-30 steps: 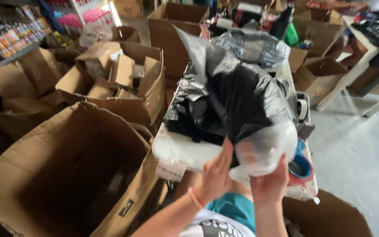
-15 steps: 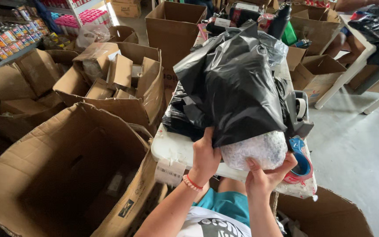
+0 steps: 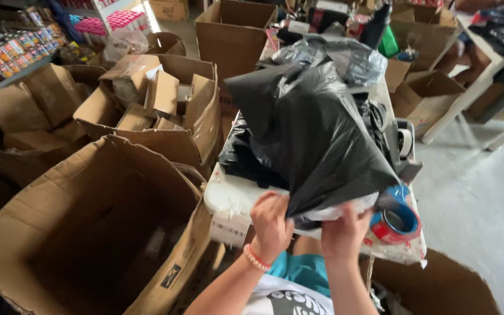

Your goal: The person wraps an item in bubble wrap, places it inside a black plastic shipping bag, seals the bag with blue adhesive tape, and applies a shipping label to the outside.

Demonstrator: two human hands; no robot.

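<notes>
Cluttered storeroom, white table packed with goods and ringed by cardboard boxes. Both hands are closed on the lower edge of a crumpled black plastic bag, which is held up over the near end of the table. The left hand, a beaded bracelet on its wrist, is gripped on the bag's left corner; the right hand is gripped just beside it, fingers curled over the bag's bottom edge. A pale bubble-wrapped item is seen poking out under the bag at the right hand; whether it is pinched as well cannot be told. Just right of the right hand a roll of tape on a red and blue ring is lying on the table. Behind the bag a grey translucent plastic bag and a dark bottle are seen further along the table. Left of the table a large open empty cardboard box is standing on the floor, with another open box of folded cardboard pieces behind it.
</notes>
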